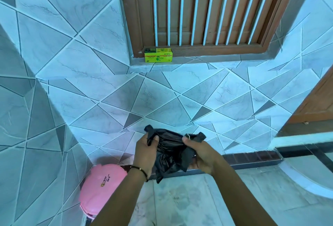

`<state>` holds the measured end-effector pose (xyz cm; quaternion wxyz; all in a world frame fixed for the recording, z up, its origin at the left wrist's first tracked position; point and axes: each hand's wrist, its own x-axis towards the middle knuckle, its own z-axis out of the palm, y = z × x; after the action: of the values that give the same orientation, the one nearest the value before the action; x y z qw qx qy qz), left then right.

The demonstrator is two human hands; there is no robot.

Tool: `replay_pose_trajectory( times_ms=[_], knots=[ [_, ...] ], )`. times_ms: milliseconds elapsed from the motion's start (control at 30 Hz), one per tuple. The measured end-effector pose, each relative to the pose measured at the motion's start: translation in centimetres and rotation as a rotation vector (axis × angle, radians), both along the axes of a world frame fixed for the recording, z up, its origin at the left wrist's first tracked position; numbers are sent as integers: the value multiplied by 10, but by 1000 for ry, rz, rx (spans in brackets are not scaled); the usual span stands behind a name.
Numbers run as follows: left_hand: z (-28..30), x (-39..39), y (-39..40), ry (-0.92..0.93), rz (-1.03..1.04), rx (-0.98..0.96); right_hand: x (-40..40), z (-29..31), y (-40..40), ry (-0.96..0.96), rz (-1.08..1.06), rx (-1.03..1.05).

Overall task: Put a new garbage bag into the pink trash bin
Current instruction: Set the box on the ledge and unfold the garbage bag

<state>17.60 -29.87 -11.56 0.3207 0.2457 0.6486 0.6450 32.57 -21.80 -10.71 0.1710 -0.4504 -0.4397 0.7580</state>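
Note:
A crumpled black garbage bag [169, 152] hangs in the air between my hands, in front of the tiled wall. My left hand [145, 151] grips its left top corner, and a black tab sticks up above my thumb. My right hand [201, 155] pinches the right top corner and bunches the plastic against my palm. The pink trash bin [100, 188] stands on the floor in the corner at the lower left, its lid down, below and left of my left forearm.
A green and yellow box of bin bags [158, 55] sits on the window ledge under the wooden barred window [207, 9]. Tiled walls close in at left and ahead. A wooden door edge [317, 99] is at the right, and a white curved rim [306, 182] at the lower right.

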Motion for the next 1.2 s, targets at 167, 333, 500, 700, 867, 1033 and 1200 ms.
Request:
replay_pose_trajectory(
  times_ms=[167, 333, 500, 700, 867, 1033, 1200],
  knots=[
    [-6, -22, -5, -208, 130, -66, 12, -6, 13, -27, -175, 91],
    [-1, -30, -13, -422, 19, -192, 10, -6, 14, 25, -284, 133],
    [-7, -25, -15, -388, -118, -268, 11, -2, 12, 1, -315, 143],
    [-8, -46, -14, 374, 30, -491, 21, -1, 17, -19, -300, 172],
    [9, -11, -22, 806, -72, -398, 12, -2, 13, 7, -294, 147],
    [7, 27, -15, 1190, -439, -307, 2, 0, 11, 15, -235, 163],
    [3, 25, -9, 956, -388, -226, -1, 5, 8, 78, -151, 188]
  ],
)
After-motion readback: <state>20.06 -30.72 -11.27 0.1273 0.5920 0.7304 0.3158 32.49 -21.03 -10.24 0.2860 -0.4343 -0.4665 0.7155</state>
